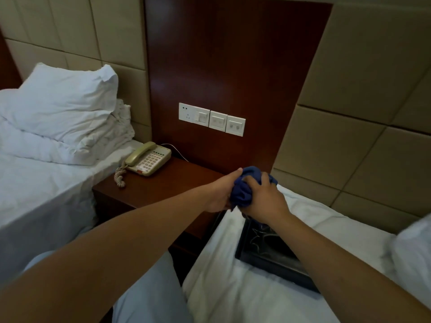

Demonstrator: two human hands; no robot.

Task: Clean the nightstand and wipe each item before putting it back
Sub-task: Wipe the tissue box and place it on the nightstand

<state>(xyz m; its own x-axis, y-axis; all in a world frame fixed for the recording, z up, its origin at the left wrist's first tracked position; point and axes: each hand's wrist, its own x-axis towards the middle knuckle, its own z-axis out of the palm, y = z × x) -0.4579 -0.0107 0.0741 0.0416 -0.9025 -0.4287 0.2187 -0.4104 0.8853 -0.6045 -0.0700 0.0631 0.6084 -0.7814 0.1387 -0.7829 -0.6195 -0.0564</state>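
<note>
1. Nightstand [163,183]: a dark red-brown wooden desk between two beds, its polished top mostly bare, with both hands over its right front corner.
2. The left hand [220,192] and right hand [263,197] are both clenched on one bunched blue cloth [245,185], pressed together around it; whether something small is wrapped inside, I cannot tell.
3. The cloth looks soft and thick, crumpled into a wad with deep folds.
4. Just right of the nightstand, a black tray [268,250] with a glossy patterned face lies on the white bed [233,287], off the desk; it seems to await return.
5. At the nightstand's back left sits a beige phone [148,158], smooth hard plastic with a coiled cord [120,174] hanging over the front.
6. To do this step well, I judge: flatten the cloth to a broad pad, wipe in straight strokes along the grain, and lift the phone, not drag it, to reach under it.
</note>
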